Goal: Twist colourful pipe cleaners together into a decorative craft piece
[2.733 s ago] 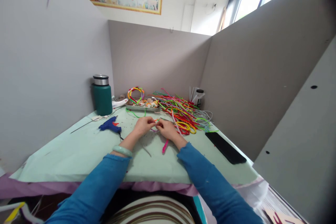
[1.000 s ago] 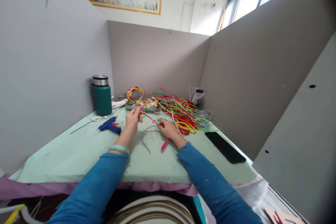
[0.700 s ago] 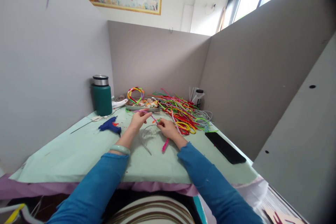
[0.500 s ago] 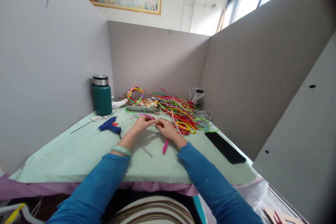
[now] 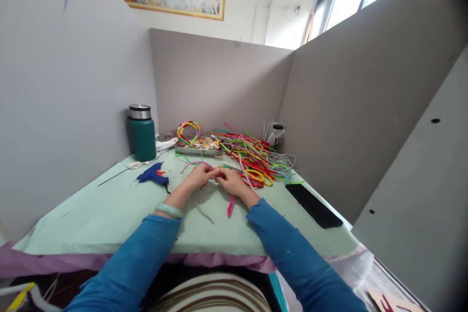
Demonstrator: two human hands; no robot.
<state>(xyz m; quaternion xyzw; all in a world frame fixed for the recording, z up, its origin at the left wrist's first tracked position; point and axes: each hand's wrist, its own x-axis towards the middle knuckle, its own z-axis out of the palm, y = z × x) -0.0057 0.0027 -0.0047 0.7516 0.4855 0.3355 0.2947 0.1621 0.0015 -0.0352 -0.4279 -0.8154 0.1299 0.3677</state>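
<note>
Meeting on the near side of the metal tray (image 5: 199, 152), left hand (image 5: 199, 175) and right hand (image 5: 230, 180) seem pinched on the hidden top of the headband (image 5: 230, 206); its legs point away from the tray, while the purple strand (image 5: 197, 163) arcs trayward, left hand nearer

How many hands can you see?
2. The left hand is at the purple fuzzy stick; the right hand is close beside the left, near the pink strip. No others show.
</note>
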